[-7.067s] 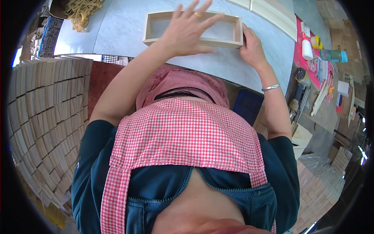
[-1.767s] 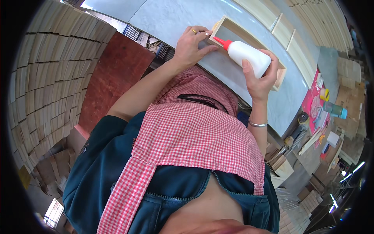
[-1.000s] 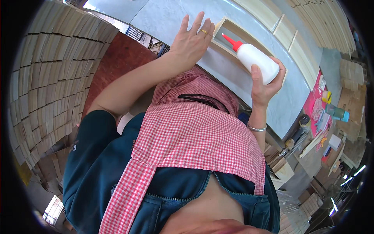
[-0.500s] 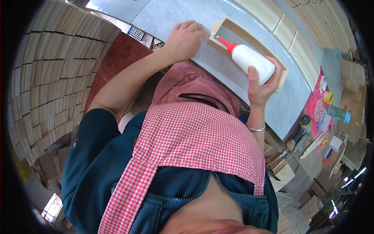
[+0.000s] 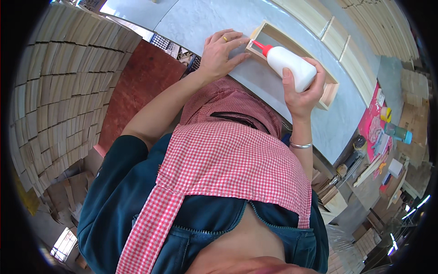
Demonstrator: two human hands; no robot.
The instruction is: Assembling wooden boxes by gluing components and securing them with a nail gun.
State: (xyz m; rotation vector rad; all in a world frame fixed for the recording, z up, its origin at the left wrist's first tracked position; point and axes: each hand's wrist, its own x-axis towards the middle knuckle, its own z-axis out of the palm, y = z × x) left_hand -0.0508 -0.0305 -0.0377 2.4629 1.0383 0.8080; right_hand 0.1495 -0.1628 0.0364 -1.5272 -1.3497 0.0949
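On grey marbled table (image 5: pixel 214 18), right hand (image 5: pixel 299 93) grips smooth white glue bottle (image 5: pixel 292 68).

1. Glue bottle (image 5: pixel 292 66): white body, red nozzle.
2. Wooden frame (image 5: pixel 329 93): pale natural wood.
3. Surface (image 5: pixel 205 18): light grey, faintly marbled.
4. Apron (image 5: pixel 228 164): red-and-white gingham check.
5. Jacket (image 5: pixel 114 201): dark teal.
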